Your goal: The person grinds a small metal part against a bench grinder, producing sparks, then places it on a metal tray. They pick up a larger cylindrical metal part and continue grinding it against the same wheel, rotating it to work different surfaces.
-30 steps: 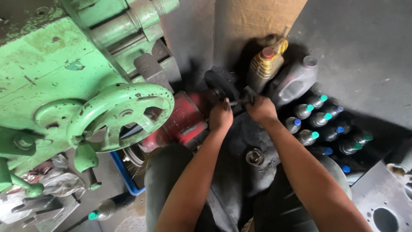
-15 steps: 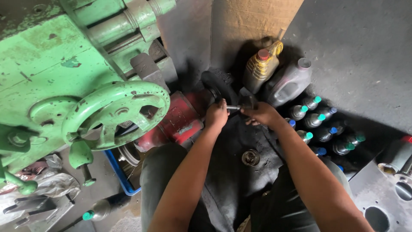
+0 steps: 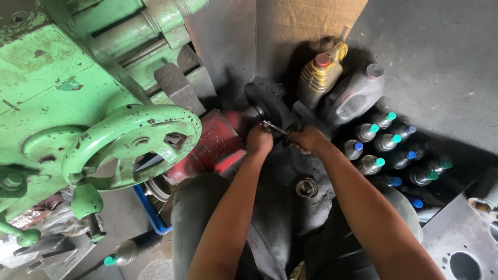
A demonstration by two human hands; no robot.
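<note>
Item: red grinder (image 3: 218, 145), lying low in front of the seated person, its body partly tucked under the green handwheel (image 3: 129, 140). Long axis running from lower left to upper right; the dark disc end (image 3: 264, 101) is pointing up and away from the person, towards the cardboard sheet (image 3: 306, 21) beyond the grinder.

Item: slim metal key (image 3: 275, 127), sitting at the grinder's disc end, its length slanting from the hub down and right into the right hand.

Left hand (image 3: 258, 141): fingers are curling fully closed around the grinder's head, just behind the disc.

Right hand (image 3: 307, 139): fingers are closing tight on the outer end of the slim metal key, just right of the grinder's head.

Change noted: against the views of a moment ago, both hands are staying at the same spot on the grinder and hardly shifting; the work at the disc end is, by my judgement, carrying on rather than finishing.

Also lying about the grinder:
- yellow-grey bottle (image 3: 319, 75) with red cap and grey jug (image 3: 355, 96), standing beyond its disc end
- small bottles (image 3: 384, 140) with teal and blue caps, clustering to its right
- metal ring (image 3: 307, 187), resting on dark cloth nearer the person than the grinder
- blue tray edge (image 3: 150, 212), showing below its body
</note>
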